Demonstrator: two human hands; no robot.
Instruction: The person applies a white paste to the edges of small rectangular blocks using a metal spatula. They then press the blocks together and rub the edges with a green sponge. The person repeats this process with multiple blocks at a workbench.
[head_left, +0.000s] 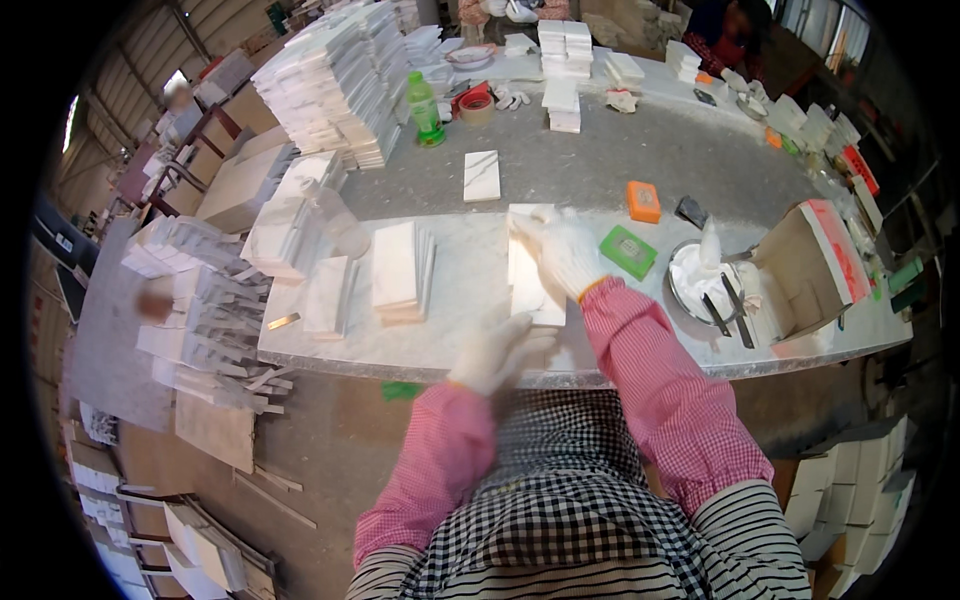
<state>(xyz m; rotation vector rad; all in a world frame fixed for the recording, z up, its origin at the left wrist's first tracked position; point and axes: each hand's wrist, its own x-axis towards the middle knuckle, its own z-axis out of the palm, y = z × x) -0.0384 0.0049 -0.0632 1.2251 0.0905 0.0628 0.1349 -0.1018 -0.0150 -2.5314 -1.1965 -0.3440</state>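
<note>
On the worktable in front of me stand white marble tiles [537, 303], one long piece or pieces laid end to end; I cannot tell which. My right hand [572, 258], in a white glove, lies over their upper part with its fingers stretched toward the far left edge. My left hand [495, 355], also gloved and somewhat blurred, hovers by the near left corner, fingers extended and apart, holding nothing visible. Left of it stands a leaning stack of tiles [397, 268]. A green box [628, 250] lies close to my right wrist.
To the right, a metal bowl [690, 305] holds white paste and dark-handled tools, beside an open cardboard box [815, 265]. An orange box [644, 201] and a single veined tile [482, 176] lie farther back. Tall tile stacks [335, 90] and a green bottle [424, 110] stand far left. Another person works far right.
</note>
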